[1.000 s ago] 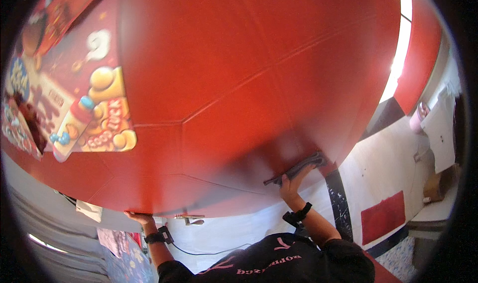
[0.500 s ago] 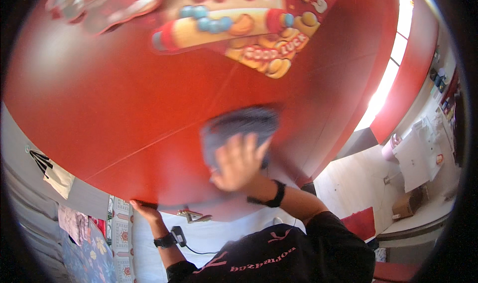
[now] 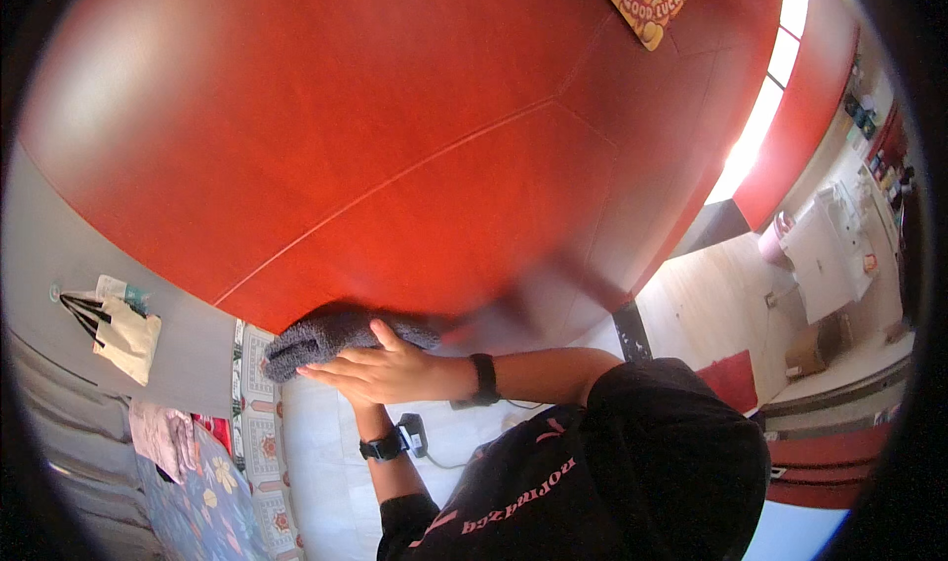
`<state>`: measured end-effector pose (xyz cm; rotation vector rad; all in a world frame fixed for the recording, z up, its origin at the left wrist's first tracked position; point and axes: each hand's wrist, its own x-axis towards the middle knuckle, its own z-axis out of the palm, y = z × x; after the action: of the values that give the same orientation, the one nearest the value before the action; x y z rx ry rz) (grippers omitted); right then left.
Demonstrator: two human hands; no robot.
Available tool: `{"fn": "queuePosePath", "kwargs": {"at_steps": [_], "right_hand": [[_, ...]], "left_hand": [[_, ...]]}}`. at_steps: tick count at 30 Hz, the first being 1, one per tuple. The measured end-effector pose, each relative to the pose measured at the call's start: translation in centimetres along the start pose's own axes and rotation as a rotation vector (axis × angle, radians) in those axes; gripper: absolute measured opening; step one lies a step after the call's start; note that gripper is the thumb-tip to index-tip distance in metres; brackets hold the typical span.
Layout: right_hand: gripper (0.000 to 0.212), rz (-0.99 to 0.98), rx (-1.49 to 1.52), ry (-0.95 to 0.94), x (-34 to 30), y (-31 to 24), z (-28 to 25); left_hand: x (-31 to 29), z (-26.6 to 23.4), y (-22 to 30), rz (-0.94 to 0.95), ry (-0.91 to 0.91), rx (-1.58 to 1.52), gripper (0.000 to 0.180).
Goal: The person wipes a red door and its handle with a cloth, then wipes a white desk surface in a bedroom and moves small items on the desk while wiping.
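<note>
My right hand (image 3: 400, 371) lies across a bunched dark grey cloth (image 3: 311, 339) at the near edge of a large red panel (image 3: 425, 225). Its fingers point left over the cloth and its thumb stands up apart. Tucked beneath it at the same edge is my left hand (image 3: 362, 399); its fingers are hidden behind the right hand and the cloth. A band (image 3: 383, 447) circles my left wrist, with a small black box (image 3: 415, 435) and its cord beside it. My right wrist wears a black band (image 3: 484, 378).
At the top of the panel is a colourful printed decoration (image 3: 652, 8). A cream bag (image 3: 128, 339) with dark handles hangs on the grey wall at left. A flowered cover (image 3: 202, 482) lies lower left. To the right are a bright strip (image 3: 755, 117) and a red mat (image 3: 729, 378).
My right hand has moved the cloth from the panel's face down and left to its near edge, meeting my left hand. The view has shifted, so less of the decoration shows.
</note>
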<state>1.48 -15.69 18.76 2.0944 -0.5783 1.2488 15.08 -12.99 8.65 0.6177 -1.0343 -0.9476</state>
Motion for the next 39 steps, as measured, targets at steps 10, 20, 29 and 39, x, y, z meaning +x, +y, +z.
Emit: {"fn": "queuePosePath", "kwargs": {"at_steps": [10, 20, 29, 39], "right_hand": [[0.063, 0.14, 0.073, -0.227, -6.4, 6.6, -4.4], [0.078, 0.568, -0.214, 0.175, -17.5, 28.1, -10.8], [0.073, 1.108, -0.071, 0.594, -21.0, 41.2, -15.7], [0.072, 0.991, -0.216, 0.479, -25.2, 36.0, -11.0]], "left_hand": [[3.5, 2.8, 1.0, 0.049, 0.175, 0.09, 0.062], [5.7, 1.2, -1.1, -0.06, 0.29, 0.168, 0.06], [3.8, -10.4, -10.5, -0.313, 0.441, 0.196, 0.028], [8.0, -1.7, -10.7, -0.239, 0.659, 0.081, 0.044]]}}
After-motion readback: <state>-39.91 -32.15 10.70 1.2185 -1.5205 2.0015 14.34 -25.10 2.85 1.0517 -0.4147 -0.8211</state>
